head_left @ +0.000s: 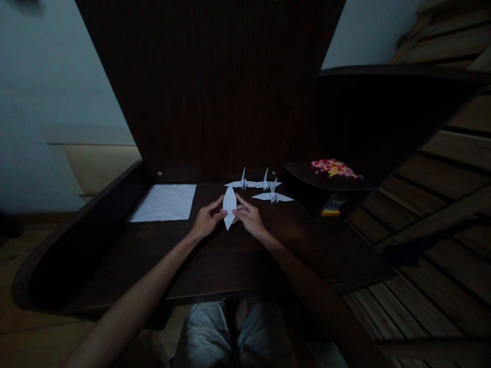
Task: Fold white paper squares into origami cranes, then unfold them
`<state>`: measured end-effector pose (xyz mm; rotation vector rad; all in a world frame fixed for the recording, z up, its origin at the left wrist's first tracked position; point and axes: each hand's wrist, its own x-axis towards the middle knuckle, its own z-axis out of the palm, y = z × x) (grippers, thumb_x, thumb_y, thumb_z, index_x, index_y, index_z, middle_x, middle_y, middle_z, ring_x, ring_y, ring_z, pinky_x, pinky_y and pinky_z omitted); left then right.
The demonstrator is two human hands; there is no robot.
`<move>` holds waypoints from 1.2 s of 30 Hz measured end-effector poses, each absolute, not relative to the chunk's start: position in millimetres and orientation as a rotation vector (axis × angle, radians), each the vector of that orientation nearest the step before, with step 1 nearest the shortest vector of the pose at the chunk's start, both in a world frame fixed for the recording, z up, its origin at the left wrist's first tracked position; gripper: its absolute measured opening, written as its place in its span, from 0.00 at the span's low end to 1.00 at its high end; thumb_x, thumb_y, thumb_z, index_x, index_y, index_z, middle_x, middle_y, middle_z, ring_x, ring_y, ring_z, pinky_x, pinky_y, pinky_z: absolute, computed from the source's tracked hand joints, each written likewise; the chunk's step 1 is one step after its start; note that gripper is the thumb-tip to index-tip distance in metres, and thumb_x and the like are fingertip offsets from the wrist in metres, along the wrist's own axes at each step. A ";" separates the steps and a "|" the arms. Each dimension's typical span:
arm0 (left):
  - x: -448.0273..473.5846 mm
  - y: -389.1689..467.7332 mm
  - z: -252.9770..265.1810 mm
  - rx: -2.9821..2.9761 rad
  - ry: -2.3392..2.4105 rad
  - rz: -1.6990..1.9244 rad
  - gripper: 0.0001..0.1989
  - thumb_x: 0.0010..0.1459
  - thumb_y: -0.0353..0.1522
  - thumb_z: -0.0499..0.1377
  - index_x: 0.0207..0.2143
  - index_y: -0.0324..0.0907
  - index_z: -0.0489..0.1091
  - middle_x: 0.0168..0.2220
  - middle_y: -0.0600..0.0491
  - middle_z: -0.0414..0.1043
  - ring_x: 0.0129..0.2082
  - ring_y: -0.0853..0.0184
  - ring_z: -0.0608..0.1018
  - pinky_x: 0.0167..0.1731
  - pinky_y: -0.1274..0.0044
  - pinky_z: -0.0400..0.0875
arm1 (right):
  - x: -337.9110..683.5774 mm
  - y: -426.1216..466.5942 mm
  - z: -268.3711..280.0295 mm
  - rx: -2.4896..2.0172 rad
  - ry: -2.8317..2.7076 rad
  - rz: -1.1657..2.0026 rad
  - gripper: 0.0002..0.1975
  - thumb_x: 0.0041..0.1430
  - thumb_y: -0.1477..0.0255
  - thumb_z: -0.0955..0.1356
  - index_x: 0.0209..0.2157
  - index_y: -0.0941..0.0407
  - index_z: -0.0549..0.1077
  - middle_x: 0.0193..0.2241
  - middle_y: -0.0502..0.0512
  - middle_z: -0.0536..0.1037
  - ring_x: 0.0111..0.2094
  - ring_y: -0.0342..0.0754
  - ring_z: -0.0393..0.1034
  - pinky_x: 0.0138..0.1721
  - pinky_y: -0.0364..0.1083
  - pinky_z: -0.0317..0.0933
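Between my hands is a folded white paper [229, 203], a long diamond shape with a crease down its middle and pointed ends. My left hand [208, 217] pinches its left edge, thumb on the face near the lower half. On the opposite edge, my right hand [248, 214] grips it the same way, fingers partly behind the paper. Just beyond stand white paper cranes: one at the left [243, 183], one beside it [265, 183], and a nearer one [273, 196] with its wings spread.
White paper sheets [164, 202] lie at the left on the dark wooden desk [230, 266]. A corner shelf [303, 174] at right bears a pile of small pink and yellow pieces [333, 167]. Beneath it sits a small yellow-orange item [330, 211]. A raised side panel [76, 240] bounds the left.
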<state>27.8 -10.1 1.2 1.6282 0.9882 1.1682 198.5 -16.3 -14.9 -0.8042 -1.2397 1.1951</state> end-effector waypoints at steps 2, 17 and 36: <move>28.1 -10.6 1.1 1.643 0.988 1.175 0.34 0.49 0.38 0.64 0.58 0.39 0.63 0.52 0.45 0.71 0.44 0.59 0.76 0.48 0.65 0.69 | 198.4 -17.3 -13.2 -0.806 -1.236 1.191 0.35 0.46 0.67 0.72 0.58 0.50 0.65 0.24 0.44 0.72 0.24 0.41 0.69 0.25 0.43 0.70; 29.7 -12.3 6.3 1.641 0.923 1.280 0.24 0.47 0.39 0.65 0.48 0.40 0.74 0.52 0.45 0.71 0.50 0.58 0.73 0.52 0.66 0.65 | 196.9 -17.1 -10.5 -0.815 -1.155 1.189 0.14 0.40 0.65 0.75 0.30 0.56 0.77 0.28 0.51 0.77 0.23 0.44 0.71 0.24 0.45 0.69; 28.5 -13.6 9.5 1.368 0.976 1.218 0.08 0.43 0.35 0.65 0.28 0.42 0.79 0.32 0.50 0.79 0.35 0.61 0.77 0.40 0.71 0.70 | 200.0 -20.2 -5.1 -0.936 -1.281 1.040 0.13 0.41 0.65 0.74 0.30 0.56 0.77 0.30 0.53 0.79 0.33 0.47 0.72 0.38 0.47 0.65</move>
